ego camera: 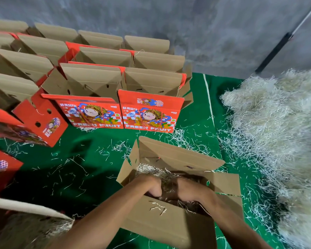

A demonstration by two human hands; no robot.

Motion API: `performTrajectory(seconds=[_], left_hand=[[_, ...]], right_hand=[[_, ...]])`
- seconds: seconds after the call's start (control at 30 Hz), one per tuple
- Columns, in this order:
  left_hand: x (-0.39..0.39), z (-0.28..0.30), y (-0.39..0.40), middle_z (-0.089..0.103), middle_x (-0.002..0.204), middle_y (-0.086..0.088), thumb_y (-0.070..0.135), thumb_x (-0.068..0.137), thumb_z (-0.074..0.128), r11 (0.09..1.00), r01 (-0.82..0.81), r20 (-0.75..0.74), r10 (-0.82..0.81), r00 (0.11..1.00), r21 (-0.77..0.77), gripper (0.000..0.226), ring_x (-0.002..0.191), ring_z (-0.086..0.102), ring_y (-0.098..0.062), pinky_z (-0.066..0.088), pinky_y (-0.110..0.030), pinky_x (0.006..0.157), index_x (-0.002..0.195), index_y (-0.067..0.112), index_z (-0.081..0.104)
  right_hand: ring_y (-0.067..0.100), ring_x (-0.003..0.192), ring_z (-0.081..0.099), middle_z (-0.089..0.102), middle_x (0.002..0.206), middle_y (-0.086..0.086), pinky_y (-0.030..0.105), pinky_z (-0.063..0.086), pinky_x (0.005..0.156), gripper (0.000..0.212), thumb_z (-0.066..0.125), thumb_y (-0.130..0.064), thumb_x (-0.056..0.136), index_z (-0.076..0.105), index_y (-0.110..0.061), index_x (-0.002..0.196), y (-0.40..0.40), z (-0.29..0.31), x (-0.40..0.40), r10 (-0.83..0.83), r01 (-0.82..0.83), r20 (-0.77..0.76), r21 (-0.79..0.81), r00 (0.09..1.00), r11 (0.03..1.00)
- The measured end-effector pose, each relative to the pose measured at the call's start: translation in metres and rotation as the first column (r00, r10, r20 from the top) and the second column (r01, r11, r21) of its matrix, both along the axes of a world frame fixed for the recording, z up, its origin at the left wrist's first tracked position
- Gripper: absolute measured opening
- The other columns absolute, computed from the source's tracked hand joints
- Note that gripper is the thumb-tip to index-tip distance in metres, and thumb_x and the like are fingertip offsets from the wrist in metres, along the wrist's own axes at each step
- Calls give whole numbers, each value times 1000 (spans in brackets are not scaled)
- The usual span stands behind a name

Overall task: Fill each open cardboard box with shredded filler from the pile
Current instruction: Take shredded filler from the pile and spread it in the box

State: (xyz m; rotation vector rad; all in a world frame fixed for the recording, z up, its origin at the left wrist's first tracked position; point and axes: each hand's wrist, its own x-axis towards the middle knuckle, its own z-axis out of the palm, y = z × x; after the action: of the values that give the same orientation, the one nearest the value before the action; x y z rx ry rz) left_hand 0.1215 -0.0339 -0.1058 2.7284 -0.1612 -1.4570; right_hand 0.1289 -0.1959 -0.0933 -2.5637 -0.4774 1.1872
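An open cardboard box [178, 159] stands on the green mat right in front of me, flaps up. Pale shredded filler [151, 169] lies inside it. My left hand [149, 186] and my right hand [188, 191] are both down inside the box, fingers curled into the filler and partly hidden by it. The big pile of shredded filler [276, 132] spreads along the right side. Several open red "Fresh Fruit" boxes [149, 112] stand in rows at the back left.
The green mat [79, 159] carries scattered filler strands. A box holding filler [25, 225] sits at the bottom left. A grey wall [205, 33] closes the back, with a dark pole [276, 49] leaning at the right.
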Motion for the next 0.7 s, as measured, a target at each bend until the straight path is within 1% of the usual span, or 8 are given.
performTrajectory(seconds=[0.07,0.13,0.23,0.3,0.37,0.43,0.57,0.7], left_hand=[[1,3,-2,65,122,-14,17,87,61,999,-31,161,34,986,-21,37,103,63,-28,50,-34,90,122,6,61],[4,5,-9,67,111,-12,5,87,62,992,-51,319,85,944,-113,26,97,64,-25,51,-33,87,112,6,65],[9,4,-25,65,110,-9,2,87,60,963,-18,291,99,952,-268,28,94,61,-25,51,-37,85,113,11,60],[8,-2,-38,63,118,-14,0,88,57,973,64,185,-22,982,-220,31,97,61,-30,48,-39,83,118,8,56],[2,-13,-44,58,130,-17,1,90,56,987,137,131,-125,983,-84,36,113,59,-34,48,-41,89,126,3,53],[0,-21,-47,55,135,-17,0,92,55,992,116,133,-107,985,-56,39,119,56,-34,48,-41,95,131,2,51],[16,-10,-45,65,114,-18,-4,86,62,982,118,247,-78,966,-150,25,100,64,-32,52,-39,87,111,1,61],[27,5,-23,69,106,-15,-6,87,60,993,85,392,-45,919,-85,23,95,67,-26,54,-37,93,108,1,66]], right_hand=[[12,84,68,73,99,-3,27,54,71,31,69,-41,81,68,-25,108,-8,8,4,-93,94,-45,35,995,995],[21,85,70,72,95,6,32,55,70,17,61,-15,86,67,-13,102,-15,12,10,-144,145,48,-12,988,989],[29,104,68,70,112,12,35,53,87,27,53,-1,89,65,-6,113,-15,10,4,-25,71,198,-231,980,970],[28,112,66,68,122,11,34,50,93,30,52,-5,95,64,-8,123,-12,1,-9,-1,59,197,-286,980,957],[27,113,64,67,123,10,32,49,91,28,50,-15,99,65,-13,122,-11,-7,-18,-2,55,211,-245,978,968],[24,114,63,67,124,11,28,47,90,30,44,-16,101,67,-13,121,-13,-15,-19,-66,100,191,-174,979,980],[25,130,53,55,143,12,29,38,106,39,36,-20,107,54,-10,140,-19,-22,-20,-32,45,72,-189,997,981],[27,138,44,46,151,12,35,32,113,42,36,-24,108,45,-12,147,-25,-28,-22,97,-75,80,-248,992,966]])
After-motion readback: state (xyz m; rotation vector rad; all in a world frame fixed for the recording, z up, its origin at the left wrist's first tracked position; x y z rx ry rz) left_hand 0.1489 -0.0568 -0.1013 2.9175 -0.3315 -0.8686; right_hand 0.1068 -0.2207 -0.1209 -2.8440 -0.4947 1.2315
